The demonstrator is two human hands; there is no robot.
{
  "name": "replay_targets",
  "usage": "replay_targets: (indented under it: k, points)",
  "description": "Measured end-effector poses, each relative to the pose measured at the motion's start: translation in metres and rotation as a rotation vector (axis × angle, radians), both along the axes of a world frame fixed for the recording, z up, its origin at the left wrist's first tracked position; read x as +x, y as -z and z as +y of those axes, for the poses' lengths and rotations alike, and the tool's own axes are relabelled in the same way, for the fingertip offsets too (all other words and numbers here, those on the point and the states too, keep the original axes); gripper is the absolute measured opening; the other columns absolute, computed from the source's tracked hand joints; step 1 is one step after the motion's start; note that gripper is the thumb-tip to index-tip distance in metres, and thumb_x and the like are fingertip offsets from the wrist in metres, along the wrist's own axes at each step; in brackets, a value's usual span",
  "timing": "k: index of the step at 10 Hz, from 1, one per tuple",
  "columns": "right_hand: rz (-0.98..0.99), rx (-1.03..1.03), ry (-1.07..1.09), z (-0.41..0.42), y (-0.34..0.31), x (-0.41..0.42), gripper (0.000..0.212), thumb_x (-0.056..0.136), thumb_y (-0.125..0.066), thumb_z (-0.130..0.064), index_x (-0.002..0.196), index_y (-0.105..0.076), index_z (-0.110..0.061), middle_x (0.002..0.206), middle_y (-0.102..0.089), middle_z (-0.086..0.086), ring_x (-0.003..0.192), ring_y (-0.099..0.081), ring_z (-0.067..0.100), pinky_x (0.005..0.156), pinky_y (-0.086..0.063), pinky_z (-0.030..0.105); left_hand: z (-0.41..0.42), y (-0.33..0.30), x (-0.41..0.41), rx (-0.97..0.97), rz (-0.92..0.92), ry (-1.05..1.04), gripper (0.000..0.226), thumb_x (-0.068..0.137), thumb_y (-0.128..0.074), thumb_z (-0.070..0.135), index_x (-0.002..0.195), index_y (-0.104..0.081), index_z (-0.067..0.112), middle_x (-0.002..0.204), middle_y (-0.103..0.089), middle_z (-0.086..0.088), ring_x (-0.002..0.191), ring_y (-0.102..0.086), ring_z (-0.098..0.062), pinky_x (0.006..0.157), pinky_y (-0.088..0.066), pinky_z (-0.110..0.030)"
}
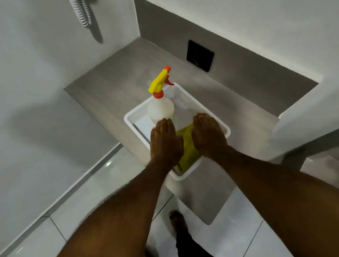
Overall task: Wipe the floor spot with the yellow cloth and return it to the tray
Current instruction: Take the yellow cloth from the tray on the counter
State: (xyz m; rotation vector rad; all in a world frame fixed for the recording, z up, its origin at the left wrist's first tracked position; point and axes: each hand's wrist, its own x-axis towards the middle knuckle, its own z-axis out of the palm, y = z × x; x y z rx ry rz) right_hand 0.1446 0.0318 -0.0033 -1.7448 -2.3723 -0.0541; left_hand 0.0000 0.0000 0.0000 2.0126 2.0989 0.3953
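A yellow cloth (187, 145) lies crumpled in the near end of a white tray (131, 122) on a grey ledge. Both hands hover flat above the tray, palms down, fingers together and stretched out. My left hand (165, 141) covers the cloth's left side, its fingertips by the spray bottle's base. My right hand (208, 135) covers the cloth's right side. Neither hand visibly grips the cloth, and most of the cloth is hidden under them.
A translucent spray bottle (160, 109) with a yellow and orange trigger head stands in the tray's far left. The grey tiled ledge (106, 96) has a black wall plate (199, 55) behind it. Glossy white floor tiles (85, 194) and my foot (177, 220) lie below.
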Motion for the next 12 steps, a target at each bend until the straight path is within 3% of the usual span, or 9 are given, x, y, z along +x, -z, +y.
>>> replay_targets:
  k: [2, 3, 4, 5, 6, 7, 9, 11, 12]
  points:
    - [-0.111, -0.416, 0.343, 0.011, 0.007, -0.010, 0.037, 0.089, -0.053, -0.018, 0.120, -0.055, 0.002, 0.120, -0.061, 0.024, 0.112, -0.058, 0.040, 0.092, -0.046, 0.042, 0.013, 0.014, 0.006, -0.312, 0.033, -0.086, 0.036, 0.083, -0.058, 0.029, 0.109, -0.053, 0.005, 0.109, -0.060, -0.018, 0.101, -0.058, -0.038, 0.084, -0.049, -0.046]
    - [0.014, -0.524, 0.311, 0.027, 0.006, -0.016, 0.026, 0.088, -0.058, -0.017, 0.110, -0.065, -0.005, 0.106, -0.065, 0.024, 0.109, -0.061, 0.040, 0.059, -0.036, 0.022, 0.020, 0.014, 0.007, -0.426, 0.025, -0.085, 0.039, 0.082, -0.060, 0.024, 0.116, -0.052, 0.005, 0.115, -0.058, -0.018, 0.107, -0.057, -0.038, 0.088, -0.049, -0.046]
    - [0.032, -0.644, 0.295, 0.038, -0.004, -0.010, 0.024, 0.093, -0.037, -0.020, 0.075, -0.052, -0.025, 0.062, -0.038, 0.003, 0.085, -0.061, 0.032, 0.047, -0.019, 0.022, 0.030, 0.006, 0.000, -0.536, -0.178, -0.049, 0.036, 0.082, -0.060, 0.018, 0.114, -0.055, 0.003, 0.117, -0.060, -0.018, 0.107, -0.060, -0.037, 0.088, -0.053, -0.045]
    - [0.154, -0.513, 0.442, 0.044, -0.018, -0.023, 0.070, 0.067, 0.015, -0.047, 0.052, -0.050, -0.026, 0.051, -0.048, 0.004, 0.047, -0.053, 0.017, 0.036, -0.033, 0.012, 0.037, -0.015, -0.018, -0.480, -0.353, 0.020, 0.032, 0.085, -0.062, 0.020, 0.109, -0.058, -0.001, 0.117, -0.061, -0.021, 0.108, -0.059, -0.035, 0.087, -0.051, -0.039]
    - [0.342, -0.575, 0.651, 0.038, -0.045, -0.038, 0.057, 0.093, -0.029, 0.006, 0.061, -0.072, -0.010, 0.072, -0.075, 0.019, 0.075, -0.076, 0.026, 0.064, -0.062, 0.028, 0.036, -0.047, -0.057, -0.376, -0.317, 0.028, 0.028, 0.089, -0.058, 0.028, 0.103, -0.062, 0.004, 0.117, -0.062, -0.019, 0.108, -0.058, -0.034, 0.083, -0.045, -0.034]
    - [0.524, -0.807, 0.454, 0.039, -0.072, -0.077, 0.018, 0.087, -0.066, -0.010, 0.072, -0.061, -0.019, 0.116, -0.069, 0.021, 0.112, -0.064, 0.037, 0.088, -0.054, 0.040, 0.017, -0.076, -0.120, -0.381, -0.268, -0.012, 0.019, 0.087, -0.058, 0.028, 0.086, -0.059, 0.009, 0.100, -0.065, -0.017, 0.086, -0.062, -0.029, 0.058, -0.044, -0.021]
    - [0.544, -0.806, 0.065, -0.012, -0.099, -0.205, 0.035, 0.085, -0.072, -0.022, 0.113, -0.068, 0.000, 0.116, -0.069, 0.023, 0.111, -0.065, 0.037, 0.074, -0.051, 0.035, -0.063, -0.091, -0.252, -0.451, -0.347, -0.271, 0.027, 0.090, -0.059, 0.034, 0.098, -0.060, 0.008, 0.081, -0.057, -0.006, 0.075, -0.057, -0.024, 0.050, -0.037, -0.026]
    - [0.528, -0.816, -0.037, -0.074, -0.068, -0.292, 0.014, 0.074, -0.077, -0.015, 0.069, -0.066, -0.008, 0.079, -0.071, 0.015, 0.077, -0.071, 0.031, 0.069, -0.059, 0.040, -0.150, -0.048, -0.345, -0.398, -0.511, -0.532, 0.026, 0.075, -0.078, 0.037, 0.077, -0.060, 0.018, 0.068, -0.057, 0.001, 0.063, -0.054, -0.017, 0.051, -0.040, -0.025]
    - [0.549, -0.872, -0.030, -0.095, -0.029, -0.310, 0.013, 0.078, -0.075, -0.014, 0.083, -0.067, -0.006, 0.085, -0.070, 0.023, 0.078, -0.071, 0.041, 0.070, -0.061, 0.053, -0.176, -0.009, -0.369, -0.417, -0.633, -0.618, 0.027, 0.068, -0.085, 0.027, 0.072, -0.060, 0.019, 0.069, -0.057, 0.000, 0.067, -0.054, -0.017, 0.058, -0.042, -0.027]
